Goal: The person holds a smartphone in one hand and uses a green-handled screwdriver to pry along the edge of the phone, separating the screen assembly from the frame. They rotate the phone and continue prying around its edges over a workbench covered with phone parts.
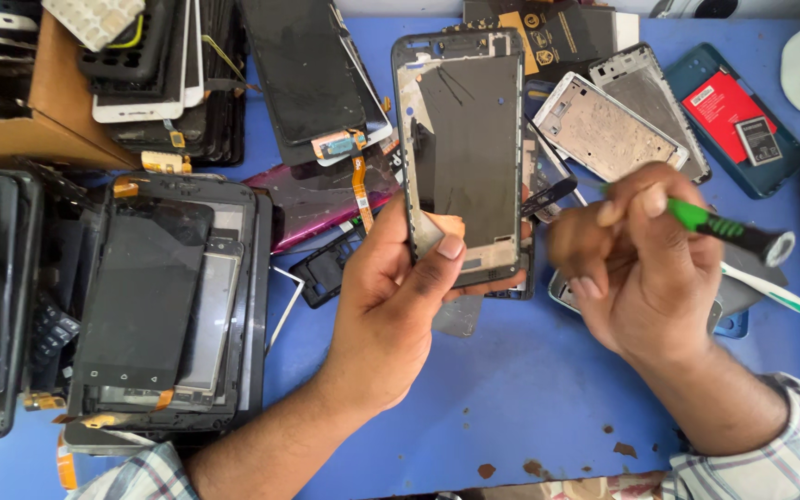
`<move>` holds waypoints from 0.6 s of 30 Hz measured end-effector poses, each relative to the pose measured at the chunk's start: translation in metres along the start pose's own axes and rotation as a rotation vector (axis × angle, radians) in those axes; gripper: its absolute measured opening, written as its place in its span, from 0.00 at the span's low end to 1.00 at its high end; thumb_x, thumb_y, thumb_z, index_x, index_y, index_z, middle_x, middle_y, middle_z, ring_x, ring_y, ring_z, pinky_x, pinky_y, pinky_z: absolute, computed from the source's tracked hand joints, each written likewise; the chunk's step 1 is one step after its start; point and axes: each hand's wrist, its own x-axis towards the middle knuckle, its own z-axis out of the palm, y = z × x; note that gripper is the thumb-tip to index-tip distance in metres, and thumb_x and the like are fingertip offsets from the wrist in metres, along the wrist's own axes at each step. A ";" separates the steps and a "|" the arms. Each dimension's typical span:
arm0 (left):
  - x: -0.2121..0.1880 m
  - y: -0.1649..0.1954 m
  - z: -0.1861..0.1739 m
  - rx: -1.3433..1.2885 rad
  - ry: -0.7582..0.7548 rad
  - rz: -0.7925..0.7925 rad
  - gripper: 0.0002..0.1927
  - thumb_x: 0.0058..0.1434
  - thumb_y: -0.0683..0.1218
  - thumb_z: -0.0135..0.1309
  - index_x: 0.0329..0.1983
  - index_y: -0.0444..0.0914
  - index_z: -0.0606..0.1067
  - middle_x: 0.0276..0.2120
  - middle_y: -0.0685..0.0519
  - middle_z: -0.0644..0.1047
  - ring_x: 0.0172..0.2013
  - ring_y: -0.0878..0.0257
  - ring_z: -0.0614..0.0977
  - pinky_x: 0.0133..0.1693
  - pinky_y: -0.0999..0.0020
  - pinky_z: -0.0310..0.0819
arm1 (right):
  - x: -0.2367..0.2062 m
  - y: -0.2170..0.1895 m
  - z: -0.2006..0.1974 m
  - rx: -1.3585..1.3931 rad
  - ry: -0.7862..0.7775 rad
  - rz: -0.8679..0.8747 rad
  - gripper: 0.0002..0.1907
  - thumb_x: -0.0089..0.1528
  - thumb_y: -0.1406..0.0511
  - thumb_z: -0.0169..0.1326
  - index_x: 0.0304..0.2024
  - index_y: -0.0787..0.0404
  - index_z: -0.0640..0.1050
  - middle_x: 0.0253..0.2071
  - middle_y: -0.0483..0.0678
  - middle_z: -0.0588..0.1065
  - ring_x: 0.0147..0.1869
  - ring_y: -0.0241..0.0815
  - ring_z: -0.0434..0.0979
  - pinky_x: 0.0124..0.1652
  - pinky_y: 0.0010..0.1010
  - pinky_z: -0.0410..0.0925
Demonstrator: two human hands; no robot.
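My left hand [391,306] holds a phone middle frame [465,148] upright by its lower end, thumb on the bottom edge. The frame has a dark rim and a black inner panel. My right hand [636,268] grips a screwdriver with a green and black handle [729,231]. Between its fingers it also pinches a small black strip [548,196] that reaches to the frame's right edge. A white and green toothbrush handle [770,289] lies under the right hand.
A blue table top [511,389] carries stacks of phone screens [141,306] at left and more screens [303,69] at the back. Metal phone frames [604,125] and a teal phone back with a red battery [738,116] lie at right. A cardboard box [48,111] stands at far left.
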 end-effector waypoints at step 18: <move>0.000 -0.010 -0.010 -0.068 -0.011 -0.125 0.19 0.81 0.53 0.40 0.58 0.32 0.70 0.52 0.51 0.75 0.54 0.66 0.76 0.58 0.65 0.70 | -0.002 0.010 0.016 -0.579 0.165 -0.306 0.09 0.74 0.70 0.50 0.54 0.66 0.65 0.43 0.54 0.75 0.37 0.35 0.76 0.39 0.24 0.73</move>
